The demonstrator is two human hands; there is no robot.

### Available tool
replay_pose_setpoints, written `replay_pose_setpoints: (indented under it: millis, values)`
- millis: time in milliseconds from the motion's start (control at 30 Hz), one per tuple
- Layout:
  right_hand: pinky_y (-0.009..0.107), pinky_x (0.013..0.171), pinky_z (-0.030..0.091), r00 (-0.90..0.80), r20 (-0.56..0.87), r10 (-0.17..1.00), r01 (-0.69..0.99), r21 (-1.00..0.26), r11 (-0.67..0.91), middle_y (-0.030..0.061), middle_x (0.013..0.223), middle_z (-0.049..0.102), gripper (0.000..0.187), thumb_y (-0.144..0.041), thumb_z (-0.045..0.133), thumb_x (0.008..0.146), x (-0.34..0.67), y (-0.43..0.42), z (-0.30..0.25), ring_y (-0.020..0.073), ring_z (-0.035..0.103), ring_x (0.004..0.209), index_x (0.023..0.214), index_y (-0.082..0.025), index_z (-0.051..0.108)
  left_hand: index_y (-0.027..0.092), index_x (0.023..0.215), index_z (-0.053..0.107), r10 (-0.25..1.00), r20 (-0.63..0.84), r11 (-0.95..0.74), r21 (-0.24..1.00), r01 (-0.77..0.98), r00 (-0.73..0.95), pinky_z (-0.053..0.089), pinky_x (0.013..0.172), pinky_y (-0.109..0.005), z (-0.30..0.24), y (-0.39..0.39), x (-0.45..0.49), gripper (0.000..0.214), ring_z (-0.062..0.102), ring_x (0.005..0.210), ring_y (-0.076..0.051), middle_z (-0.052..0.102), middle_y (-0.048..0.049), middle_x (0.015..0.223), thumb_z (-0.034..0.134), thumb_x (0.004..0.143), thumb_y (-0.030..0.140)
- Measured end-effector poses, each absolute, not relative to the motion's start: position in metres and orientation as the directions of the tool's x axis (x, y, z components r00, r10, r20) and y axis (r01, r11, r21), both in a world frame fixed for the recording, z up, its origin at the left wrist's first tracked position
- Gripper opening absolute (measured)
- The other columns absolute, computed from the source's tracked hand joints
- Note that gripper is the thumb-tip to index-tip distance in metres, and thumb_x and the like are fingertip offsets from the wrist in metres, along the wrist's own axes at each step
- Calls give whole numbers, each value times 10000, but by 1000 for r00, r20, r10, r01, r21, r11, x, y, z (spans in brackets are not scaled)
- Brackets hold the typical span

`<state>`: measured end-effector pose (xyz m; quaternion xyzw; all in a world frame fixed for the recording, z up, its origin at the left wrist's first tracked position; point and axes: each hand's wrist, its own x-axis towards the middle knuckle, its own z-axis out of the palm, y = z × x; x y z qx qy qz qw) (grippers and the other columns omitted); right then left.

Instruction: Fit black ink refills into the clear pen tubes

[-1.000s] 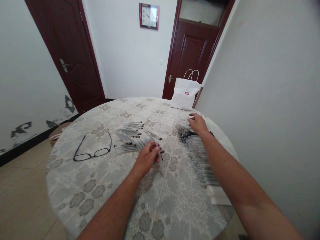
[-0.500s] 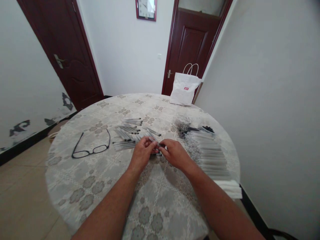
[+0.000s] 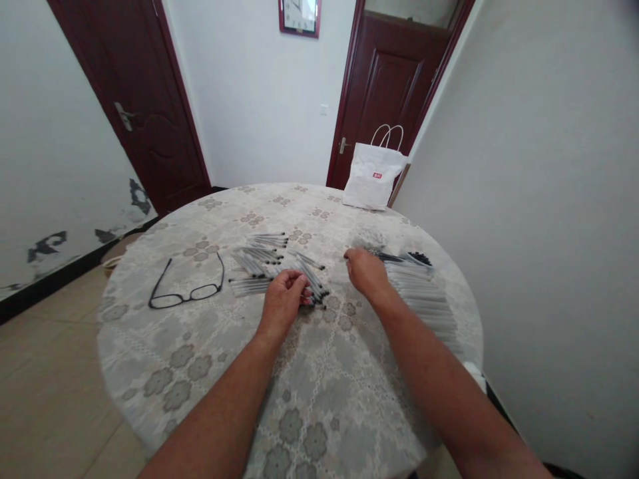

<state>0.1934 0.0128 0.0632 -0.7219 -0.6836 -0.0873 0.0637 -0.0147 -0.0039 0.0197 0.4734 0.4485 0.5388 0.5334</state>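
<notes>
My left hand (image 3: 285,296) rests on the table with curled fingers, beside a pile of slim translucent pens with black ends (image 3: 312,276). Whatever lies between its fingers is hidden. My right hand (image 3: 367,271) is over the small black pieces (image 3: 384,256), which it partly covers. Its fingers are drawn together, and I cannot make out what is in them. More pens (image 3: 254,256) lie in loose groups just beyond my left hand. To the right, many clear tubes (image 3: 424,296) are stacked side by side, partly behind my right forearm.
Black-framed glasses (image 3: 187,296) lie unfolded on the left of the round table with a flowered cloth (image 3: 200,412). A clear plastic bundle (image 3: 368,236) and a bunch of black-ended pieces (image 3: 419,258) are at the right. A white paper bag (image 3: 375,176) stands at the back edge.
My hands were together, holding a pen between them. My right hand has moved away to the right and forward, to the black pieces; my left stays by the pens. The view has shifted slightly.
</notes>
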Motion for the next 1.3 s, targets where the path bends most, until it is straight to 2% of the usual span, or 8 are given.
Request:
replay_pose_setpoints:
  millis: [100,233,600,733,833,900,1100,1300]
  values:
    - [321,886,483,93,195,976,991,76,-110,149,1157,666,346,-165,391,1017,195,42,59,239,671,1045,1251,-199,643,164,903,641,999,50,-48,989,-138,8,559,508,-264,21,-5,-15,299,654,618,-161,681,-35,784,707,773,425]
    - [304,873,494,80,157,984,991,95,-96,179,1128,677,356,-85,382,988,189,67,42,239,690,1026,1186,-143,672,168,913,644,997,63,-67,989,-133,-32,549,493,-251,19,-2,-17,285,649,607,-152,687,-33,784,695,781,416]
    - [315,909,497,121,87,989,986,103,-130,250,1169,649,349,-56,384,974,183,72,15,248,688,1055,1137,-71,692,181,888,638,993,74,-86,986,-144,-91,514,465,-235,18,1,-20,233,639,579,-148,688,-26,767,667,790,391]
    - [307,911,494,61,105,993,994,81,-69,202,1204,627,360,-111,357,1003,164,70,21,235,672,1069,1224,-124,642,178,904,640,991,71,-86,987,-138,-112,514,467,-237,22,-1,-21,241,638,583,-151,688,-26,765,659,802,396]
    - [283,907,490,-35,79,996,998,52,30,144,1187,633,323,-215,378,1032,144,71,22,215,660,1079,1212,-191,645,179,910,644,990,77,-93,987,-131,-120,517,476,-241,22,-1,-22,249,636,583,-148,693,-25,777,666,799,400]
    - [285,883,497,-64,60,996,998,32,62,136,1182,628,322,-258,377,1041,134,71,20,214,665,1050,1202,-201,650,179,918,646,989,86,-101,987,-125,-121,517,479,-243,21,0,-22,257,631,580,-147,691,-24,779,666,804,408]
    - [335,858,500,-28,54,998,999,-39,30,160,1218,587,337,-271,374,1038,131,72,10,242,664,1024,1265,-190,609,177,925,649,989,71,-88,987,-132,-128,512,482,-242,19,2,-23,291,632,590,-146,694,-29,795,686,788,432]
    - [297,889,466,-20,53,998,991,-132,27,134,1212,603,307,-220,438,1006,132,70,6,218,639,1071,1269,-203,596,173,917,652,986,98,-115,985,-126,-138,503,474,-240,19,3,-24,299,615,566,-139,685,-25,788,683,787,439]
